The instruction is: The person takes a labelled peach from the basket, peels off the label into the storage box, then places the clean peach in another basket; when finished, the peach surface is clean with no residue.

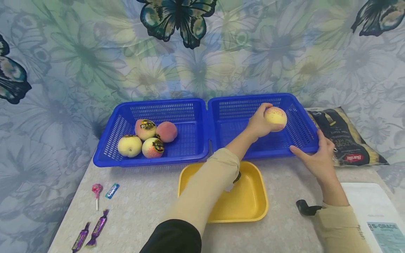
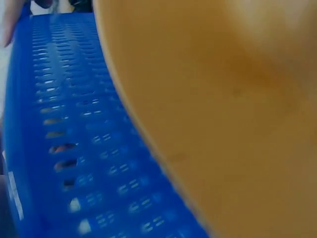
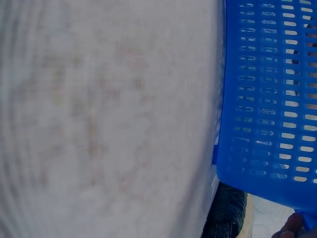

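A yellow-pink peach [image 1: 276, 116] is gripped by my left hand [image 1: 260, 123] above the right blue basket [image 1: 232, 135]. My right hand [image 1: 319, 156] holds that basket's front right corner, its thumb on the front rim. In the right wrist view, fingertips [image 3: 291, 227] show by the rim of a blue basket [image 3: 257, 134]. Several peaches [image 1: 130, 146], some with black-and-gold stickers, lie in the left blue basket [image 1: 190, 140]. Blue basket slats [image 2: 74, 129] fill the left of the left wrist view; a blurred orange-brown surface covers the rest.
A yellow tray [image 1: 248, 209] sits in front, its dark item partly under my left forearm. On the left lie a lollipop [image 1: 96, 189], a blue-wrapped candy [image 1: 112, 190] and purple-wrapped candies [image 1: 98, 227]. A black pipe [image 1: 305, 208], a Barilla bag [image 1: 348, 135] and a white packet [image 1: 364, 196] are right.
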The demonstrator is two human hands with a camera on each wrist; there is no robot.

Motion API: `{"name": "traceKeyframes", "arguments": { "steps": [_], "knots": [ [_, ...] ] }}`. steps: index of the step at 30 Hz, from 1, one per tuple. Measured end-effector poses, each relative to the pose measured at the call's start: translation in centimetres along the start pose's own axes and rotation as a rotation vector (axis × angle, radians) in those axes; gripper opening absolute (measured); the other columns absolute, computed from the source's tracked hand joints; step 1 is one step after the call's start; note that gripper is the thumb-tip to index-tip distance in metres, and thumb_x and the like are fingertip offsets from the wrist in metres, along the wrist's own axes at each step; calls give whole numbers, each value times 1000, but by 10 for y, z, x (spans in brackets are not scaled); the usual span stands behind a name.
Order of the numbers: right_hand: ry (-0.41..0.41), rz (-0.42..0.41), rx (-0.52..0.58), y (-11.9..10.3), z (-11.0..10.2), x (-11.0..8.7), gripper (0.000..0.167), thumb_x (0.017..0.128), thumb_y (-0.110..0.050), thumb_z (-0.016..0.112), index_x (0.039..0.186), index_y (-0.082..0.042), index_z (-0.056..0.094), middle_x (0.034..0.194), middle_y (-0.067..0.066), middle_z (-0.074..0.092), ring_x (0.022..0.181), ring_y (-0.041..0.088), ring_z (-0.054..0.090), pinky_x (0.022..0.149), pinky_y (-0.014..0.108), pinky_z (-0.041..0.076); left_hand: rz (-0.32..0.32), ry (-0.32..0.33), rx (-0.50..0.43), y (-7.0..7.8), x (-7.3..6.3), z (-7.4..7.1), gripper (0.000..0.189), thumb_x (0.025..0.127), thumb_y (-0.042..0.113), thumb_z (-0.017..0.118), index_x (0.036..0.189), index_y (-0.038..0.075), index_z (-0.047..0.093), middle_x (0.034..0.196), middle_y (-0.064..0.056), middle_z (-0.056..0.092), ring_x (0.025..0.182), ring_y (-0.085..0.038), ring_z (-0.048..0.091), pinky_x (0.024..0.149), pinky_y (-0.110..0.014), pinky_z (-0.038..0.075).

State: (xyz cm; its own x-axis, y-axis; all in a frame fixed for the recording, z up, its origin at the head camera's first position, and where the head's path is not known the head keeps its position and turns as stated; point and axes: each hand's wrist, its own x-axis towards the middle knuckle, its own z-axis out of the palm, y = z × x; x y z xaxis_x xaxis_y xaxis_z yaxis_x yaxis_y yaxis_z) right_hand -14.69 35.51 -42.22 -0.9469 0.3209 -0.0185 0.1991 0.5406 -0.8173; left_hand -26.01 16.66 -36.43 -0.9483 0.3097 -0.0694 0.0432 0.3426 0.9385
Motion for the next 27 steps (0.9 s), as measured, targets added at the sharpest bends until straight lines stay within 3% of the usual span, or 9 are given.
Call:
{"name": "traceKeyframes", "arguments": {
  "steps": [8, 14, 21, 27],
  "knots": [
    [6, -13, 27, 3, 3, -2, 114, 85, -45, 75, 160, -20, -7, 157, 24, -7, 143, 52, 11, 114, 70, 17, -70, -2, 54, -10, 9, 19, 77, 77, 24, 87, 144, 31, 47, 135, 3, 59, 110, -18, 58, 80, -29, 54],
    [5, -39, 55, 4, 4, -2, 113, 86, -42, 76, 160, -19, -7, 157, 23, -7, 143, 50, 10, 114, 70, 16, -92, 6, 49, -13, 13, 25, 75, 79, 24, 85, 145, 29, 49, 138, 2, 58, 117, -21, 57, 86, -32, 55],
    [11, -37, 50, 3, 2, -2, 113, 86, -42, 75, 160, -18, -7, 156, 24, -7, 142, 51, 12, 114, 70, 17, -146, 46, 268, -12, 24, 40, 75, 75, 40, 87, 140, 36, 50, 129, 8, 63, 110, -18, 59, 86, -32, 50],
    [8, -27, 57, 4, 2, 0, 114, 86, -43, 75, 160, -21, -8, 157, 21, -8, 144, 50, 10, 115, 69, 16, -123, 39, 334, -14, 30, 49, 75, 75, 39, 87, 140, 35, 49, 128, 8, 63, 112, -16, 59, 90, -28, 48]
  ]
}}
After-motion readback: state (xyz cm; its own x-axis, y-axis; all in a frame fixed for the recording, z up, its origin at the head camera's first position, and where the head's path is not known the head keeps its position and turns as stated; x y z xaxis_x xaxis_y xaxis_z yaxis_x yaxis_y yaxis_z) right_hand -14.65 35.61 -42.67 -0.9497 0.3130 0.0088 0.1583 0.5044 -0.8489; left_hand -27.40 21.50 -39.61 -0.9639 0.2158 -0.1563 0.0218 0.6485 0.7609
